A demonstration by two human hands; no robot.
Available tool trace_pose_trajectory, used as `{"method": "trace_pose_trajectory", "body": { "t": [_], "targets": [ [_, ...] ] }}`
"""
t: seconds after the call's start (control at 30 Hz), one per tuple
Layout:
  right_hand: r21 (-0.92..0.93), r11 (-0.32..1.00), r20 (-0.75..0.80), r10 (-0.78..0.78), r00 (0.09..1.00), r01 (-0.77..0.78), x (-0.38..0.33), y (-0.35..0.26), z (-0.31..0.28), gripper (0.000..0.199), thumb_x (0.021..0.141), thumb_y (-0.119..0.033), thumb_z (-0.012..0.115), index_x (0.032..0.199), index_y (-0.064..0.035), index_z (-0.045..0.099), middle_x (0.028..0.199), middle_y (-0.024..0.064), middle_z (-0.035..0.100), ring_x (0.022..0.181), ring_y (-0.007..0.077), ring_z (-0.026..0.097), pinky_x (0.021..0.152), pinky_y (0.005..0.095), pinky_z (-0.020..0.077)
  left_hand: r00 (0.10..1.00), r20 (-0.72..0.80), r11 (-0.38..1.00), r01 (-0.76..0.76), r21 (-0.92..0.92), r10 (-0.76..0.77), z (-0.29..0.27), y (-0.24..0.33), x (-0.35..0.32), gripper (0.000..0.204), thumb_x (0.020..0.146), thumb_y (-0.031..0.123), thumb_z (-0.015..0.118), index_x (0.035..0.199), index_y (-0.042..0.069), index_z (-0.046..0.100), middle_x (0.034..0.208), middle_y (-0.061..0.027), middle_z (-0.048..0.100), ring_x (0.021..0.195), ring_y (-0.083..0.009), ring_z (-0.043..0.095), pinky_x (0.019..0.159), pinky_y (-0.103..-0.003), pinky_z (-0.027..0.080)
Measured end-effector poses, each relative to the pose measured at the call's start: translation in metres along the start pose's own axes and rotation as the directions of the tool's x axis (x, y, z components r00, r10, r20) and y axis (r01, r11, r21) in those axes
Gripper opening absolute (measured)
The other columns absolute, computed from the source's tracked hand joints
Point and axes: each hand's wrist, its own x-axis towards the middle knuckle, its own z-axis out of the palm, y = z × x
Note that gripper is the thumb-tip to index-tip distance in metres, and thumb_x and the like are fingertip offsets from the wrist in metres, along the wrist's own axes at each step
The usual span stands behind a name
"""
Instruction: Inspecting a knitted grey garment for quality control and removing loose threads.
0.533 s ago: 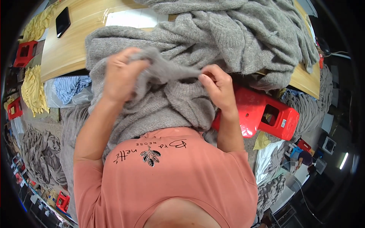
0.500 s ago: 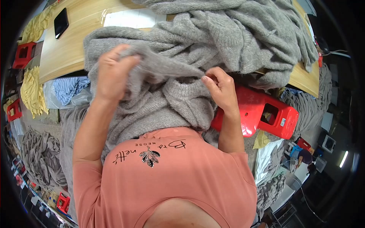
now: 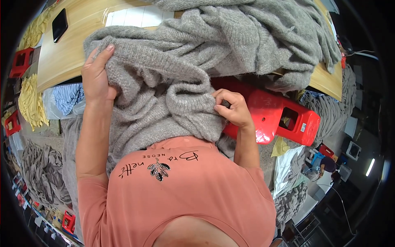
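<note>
A grey knitted garment (image 3: 144, 61) lies across my lap and up onto the table edge, with a ribbed band along its upper part. My left hand (image 3: 98, 74) grips the left end of that band, thumb on top and the other fingers mostly hidden behind the knit. At the right end of a folded ribbed edge, my right hand (image 3: 232, 108) pinches the knit between thumb and curled fingers. Between my hands the band sags in a loop. More grey knitwear (image 3: 263, 37) is heaped on the table beyond.
A wooden table (image 3: 61, 61) carries a black phone (image 3: 60, 25) and a white sheet (image 3: 140, 17). Red plastic stools (image 3: 263, 115) stand under its right side. Yellow cloth (image 3: 31, 99) hangs at left; grey piles (image 3: 44, 173) lie on the floor. Another person (image 3: 328, 164) is at far right.
My left hand has moved left and now holds the ribbed band spread out. My right hand has come slightly down and nearer. The stretched fabric between them has slackened.
</note>
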Motion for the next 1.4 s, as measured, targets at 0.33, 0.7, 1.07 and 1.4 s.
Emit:
{"method": "trace_pose_trajectory", "body": {
  "t": [0.33, 0.7, 1.07, 1.4],
  "targets": [
    [-0.548, 0.765, -0.116, -0.470, 0.875, 0.339, 0.000, -0.035, 0.021, 0.023, 0.062, 0.005, 0.055, 0.084, -0.0011, 0.061, 0.072, 0.0092, 0.057, 0.060, 0.0248, 0.053, 0.055, 0.0319, 0.0437, 0.995, 0.092, 0.992, 0.012, 0.122, -0.023, 0.005, -0.011, -0.021, 0.020, 0.074, -0.002, 0.061, 0.093, -0.004, 0.057, 0.084, -0.0105, 0.063, 0.072, -0.0154, 0.062, 0.065, -0.026, 0.051],
    [-0.533, 0.501, -0.092, -0.835, 0.542, 0.682, 0.030, -0.084, 0.056, 0.027, 0.064, 0.011, 0.058, 0.090, 0.0033, 0.055, 0.079, 0.0144, 0.057, 0.054, 0.0212, 0.053, 0.046, 0.0273, 0.0422, 0.818, 0.464, 0.939, 0.263, 0.223, -0.340, 0.031, -0.035, -0.064, 0.004, 0.073, -0.001, 0.061, 0.077, 0.000, 0.061, 0.066, 0.0007, 0.057, 0.056, -0.0029, 0.048, 0.051, -0.018, 0.038],
    [-0.584, 0.541, -0.145, -0.803, 0.578, 0.605, 0.041, -0.070, 0.064, 0.016, 0.062, 0.004, 0.057, 0.077, 0.0018, 0.057, 0.076, 0.0095, 0.055, 0.059, 0.0197, 0.052, 0.048, 0.0294, 0.0399, 0.862, 0.446, 0.913, 0.048, 0.404, -0.242, 0.025, -0.029, -0.072, 0.004, 0.078, 0.002, 0.060, 0.079, -0.001, 0.063, 0.057, 0.0043, 0.050, 0.049, -0.0013, 0.042, 0.042, -0.018, 0.031],
    [-0.036, 0.954, -0.109, -0.301, 0.947, 0.299, 0.048, -0.081, 0.054, 0.023, 0.060, 0.011, 0.053, 0.081, 0.0007, 0.055, 0.082, 0.0132, 0.058, 0.070, 0.0223, 0.059, 0.064, 0.0275, 0.0454, 0.740, 0.604, 0.609, -0.634, 0.477, 0.296, 0.018, -0.039, -0.073, 0.018, 0.067, -0.009, 0.058, 0.081, 0.001, 0.063, 0.071, -0.0094, 0.060, 0.057, -0.0192, 0.056, 0.050, -0.026, 0.043]
  ]
}}
